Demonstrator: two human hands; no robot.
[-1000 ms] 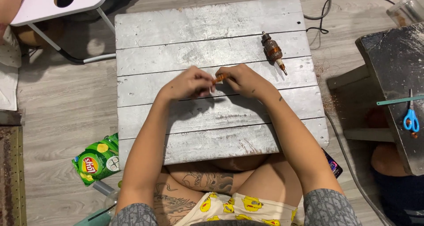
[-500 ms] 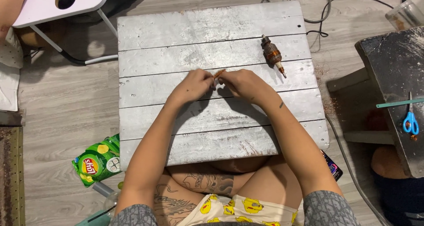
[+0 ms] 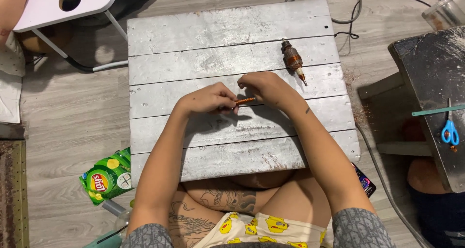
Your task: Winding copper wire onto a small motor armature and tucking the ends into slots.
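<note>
Hands (image 3: 240, 95) closed, pinching copper wire bundle (image 3: 246, 100) (over table (image 3: 223, 30)).

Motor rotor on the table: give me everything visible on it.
The rotor is a small motor armature: a dark laminated core wound with copper-coloured wire, a dark cap at its upper end and a thin metal shaft with a copper-coloured collar at its lower end. It lies on its side, tilted diagonally, on the grey plank table near the right edge. Nothing but the table touches it; the right hand works just below it.
</note>
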